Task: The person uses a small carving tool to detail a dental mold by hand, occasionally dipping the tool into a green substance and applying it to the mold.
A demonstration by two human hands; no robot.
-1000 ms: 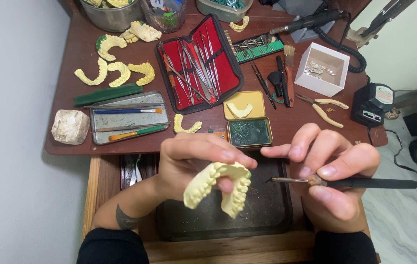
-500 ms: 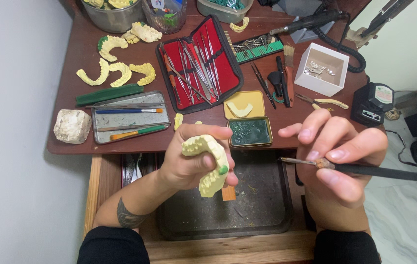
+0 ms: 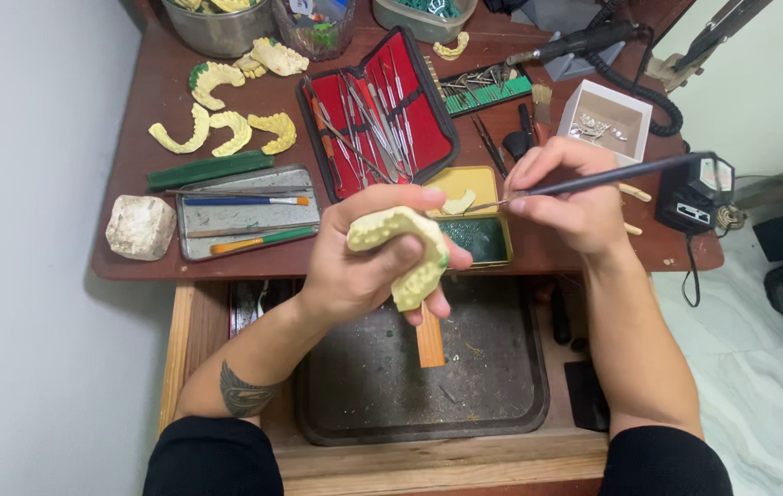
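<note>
Two hands work close to the body, above a dark tray [image 3: 502, 404] in a pulled-out drawer. The left hand [image 3: 355, 266] is closed around a pale yellow tooth mould [image 3: 405, 253], turned so its bumpy side faces up, likely so the person can see it well. A small wooden block [image 3: 429, 335] sticks out under that hand. The right hand [image 3: 570, 197] pinches a thin black tool [image 3: 612, 176] like a pencil; its tip reaches down to a small yellow tin [image 3: 469, 184] of two open halves, just past the mould, probably to pick something up.

Farther off on the brown bench [image 3: 134, 266] sit one white lump [image 3: 140, 226] and one flat metal tray [image 3: 245, 216] with two brushes. Behind them lie about five more yellow moulds [image 3: 226, 129]. One red case [image 3: 378, 115] stands open so its many metal picks are easy to grab. One white box [image 3: 614, 119] sits at the back right.
</note>
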